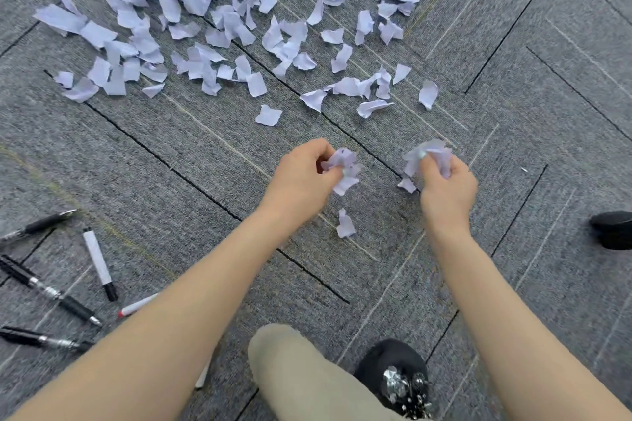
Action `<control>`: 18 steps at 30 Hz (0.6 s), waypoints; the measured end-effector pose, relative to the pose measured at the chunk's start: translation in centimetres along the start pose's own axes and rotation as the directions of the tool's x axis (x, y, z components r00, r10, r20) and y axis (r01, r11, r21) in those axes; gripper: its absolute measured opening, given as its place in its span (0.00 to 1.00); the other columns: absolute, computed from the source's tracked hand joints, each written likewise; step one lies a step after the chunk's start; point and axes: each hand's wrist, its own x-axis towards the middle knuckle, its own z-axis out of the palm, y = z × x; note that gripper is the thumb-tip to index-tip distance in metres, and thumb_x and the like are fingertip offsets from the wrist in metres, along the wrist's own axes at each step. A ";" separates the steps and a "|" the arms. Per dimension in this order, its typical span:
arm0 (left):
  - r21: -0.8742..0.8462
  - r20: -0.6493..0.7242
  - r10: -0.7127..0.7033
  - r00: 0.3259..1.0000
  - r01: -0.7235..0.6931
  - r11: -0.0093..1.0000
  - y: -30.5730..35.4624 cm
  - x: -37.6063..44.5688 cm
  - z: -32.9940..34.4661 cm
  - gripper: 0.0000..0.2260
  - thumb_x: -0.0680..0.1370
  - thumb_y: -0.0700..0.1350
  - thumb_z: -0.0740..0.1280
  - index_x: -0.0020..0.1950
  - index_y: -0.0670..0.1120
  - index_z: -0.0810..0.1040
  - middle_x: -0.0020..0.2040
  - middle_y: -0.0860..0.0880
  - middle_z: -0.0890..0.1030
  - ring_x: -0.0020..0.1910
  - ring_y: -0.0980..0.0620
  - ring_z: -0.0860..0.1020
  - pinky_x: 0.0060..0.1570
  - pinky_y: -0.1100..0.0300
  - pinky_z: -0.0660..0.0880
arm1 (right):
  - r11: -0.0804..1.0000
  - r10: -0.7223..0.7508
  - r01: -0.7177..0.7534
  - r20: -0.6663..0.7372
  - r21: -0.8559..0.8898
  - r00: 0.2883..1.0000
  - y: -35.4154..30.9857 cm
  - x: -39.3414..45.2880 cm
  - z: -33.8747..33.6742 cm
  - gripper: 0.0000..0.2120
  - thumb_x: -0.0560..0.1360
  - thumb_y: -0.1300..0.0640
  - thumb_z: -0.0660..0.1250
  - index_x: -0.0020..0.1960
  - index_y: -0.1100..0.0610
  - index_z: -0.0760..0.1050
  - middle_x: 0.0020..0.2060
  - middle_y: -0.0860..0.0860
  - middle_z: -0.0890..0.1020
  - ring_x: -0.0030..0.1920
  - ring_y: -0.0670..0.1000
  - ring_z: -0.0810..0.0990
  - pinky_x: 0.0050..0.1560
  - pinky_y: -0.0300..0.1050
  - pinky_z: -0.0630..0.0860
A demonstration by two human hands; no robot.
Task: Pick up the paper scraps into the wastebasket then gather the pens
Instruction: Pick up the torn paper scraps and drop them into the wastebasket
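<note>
Floor: a grey carpet [533, 85] with thin dark and pale lines is filling the whole view, reaching every edge of the frame
Open room: a bare strip of carpet is lying between the hands and the main spread of scraps; the right side beyond the right hand is also lying bare up to a dark object [614, 229] cut off by the right edge
Paper scraps: the torn pale scraps [212, 27] are lying scattered across the upper part of the carpet, thickest toward the upper left, some running off the top edge; one loose scrap [345, 225] is lying just below and between the two hands
Pens: the pens [48, 290] are lying at the lower left, well apart from the scraps, some touching the left edge; a white marker [100, 263] is lying among them, and a red-tipped one [135, 308] is partly hidden under the left forearm
Left hand: the left hand [302, 176] is reaching forward, fingers curled round a crumpled bunch of scraps [343, 167]
Right hand: the right hand [446, 183] is reaching forward beside it, the two hands apart, fingers clenched on a second bunch [425, 155]
Near edge: a knee in beige trousers [294, 372] and a black shoe [393, 372] with shiny trim are sitting at the bottom edge between the forearms
Wastebasket: not showing anywhere in the view
</note>
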 end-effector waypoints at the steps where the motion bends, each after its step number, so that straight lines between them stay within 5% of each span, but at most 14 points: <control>1: 0.008 0.070 0.008 0.998 -0.009 1.000 0.2 -0.1 -0.2 0.04 0.77 0.42 0.64 0.43 0.43 0.73 0.34 0.52 0.71 0.29 0.56 0.66 0.29 0.64 0.64 | 1.000 0.003 -0.003 0.002 0.013 1.000 -0.1 -0.2 -0.4 0.16 0.76 0.60 0.63 0.31 0.51 0.65 0.28 0.45 0.68 0.26 0.40 0.63 0.28 0.32 0.63; 3: 0.064 0.260 0.001 0.966 -0.019 0.998 0.4 -0.9 0.4 0.01 0.77 0.42 0.64 0.46 0.46 0.73 0.37 0.52 0.75 0.30 0.56 0.69 0.30 0.63 0.70 | 1.000 -0.011 0.012 0.028 -0.018 1.000 -0.2 -1.0 -1.3 0.16 0.76 0.60 0.64 0.32 0.52 0.65 0.28 0.45 0.67 0.25 0.40 0.62 0.26 0.32 0.62; 6: 0.272 0.398 -0.060 0.916 -0.056 0.961 -1.0 -2.5 3.3 0.14 0.77 0.39 0.62 0.61 0.48 0.67 0.47 0.46 0.80 0.36 0.51 0.77 0.39 0.52 0.79 | 0.986 -0.042 0.061 0.126 -0.155 0.991 0.6 -2.0 -1.8 0.09 0.75 0.60 0.65 0.37 0.56 0.71 0.29 0.47 0.70 0.28 0.44 0.64 0.30 0.38 0.64; 8: 0.364 0.354 -0.069 0.933 -0.069 0.929 -2.2 -3.3 4.9 0.19 0.76 0.35 0.60 0.64 0.48 0.61 0.48 0.43 0.79 0.39 0.45 0.78 0.41 0.47 0.79 | 0.966 -0.022 0.064 0.168 -0.249 0.985 1.5 -2.4 -1.5 0.03 0.75 0.60 0.65 0.48 0.54 0.74 0.35 0.42 0.72 0.32 0.40 0.69 0.33 0.32 0.67; 9: 0.375 0.319 -0.061 0.946 -0.067 0.925 -2.6 -3.6 5.3 0.19 0.76 0.34 0.60 0.63 0.48 0.61 0.47 0.43 0.78 0.38 0.44 0.77 0.40 0.48 0.77 | 0.957 -0.020 0.064 0.157 -0.283 0.987 2.0 -2.5 -1.2 0.08 0.75 0.59 0.65 0.54 0.52 0.73 0.38 0.39 0.72 0.36 0.37 0.72 0.39 0.29 0.68; 12: 0.360 0.228 -0.020 0.973 -0.066 0.931 -2.7 -4.1 6.0 0.11 0.77 0.36 0.61 0.56 0.45 0.62 0.43 0.44 0.77 0.36 0.46 0.74 0.37 0.50 0.72 | 0.919 -0.094 0.134 0.123 -0.370 0.988 3.1 -2.9 -0.5 0.04 0.76 0.57 0.64 0.50 0.49 0.72 0.39 0.39 0.74 0.41 0.43 0.73 0.60 0.53 0.71; 14: 0.337 0.185 -0.028 0.982 -0.037 0.941 -2.7 -4.2 6.0 0.08 0.78 0.36 0.59 0.53 0.45 0.63 0.39 0.45 0.76 0.34 0.48 0.71 0.34 0.51 0.70 | 0.899 -0.139 0.169 0.103 -0.403 0.985 3.6 -3.2 -0.2 0.03 0.76 0.57 0.64 0.46 0.50 0.72 0.39 0.43 0.73 0.40 0.45 0.72 0.59 0.62 0.70; 18: 0.241 0.143 -0.082 0.986 0.045 0.970 -3.3 -3.8 5.7 0.03 0.78 0.37 0.57 0.48 0.44 0.65 0.34 0.49 0.69 0.31 0.49 0.66 0.29 0.56 0.60 | 0.870 -0.161 0.178 0.075 -0.460 0.984 3.7 -3.5 0.0 0.03 0.76 0.59 0.63 0.48 0.57 0.75 0.45 0.48 0.71 0.37 0.44 0.70 0.59 0.63 0.69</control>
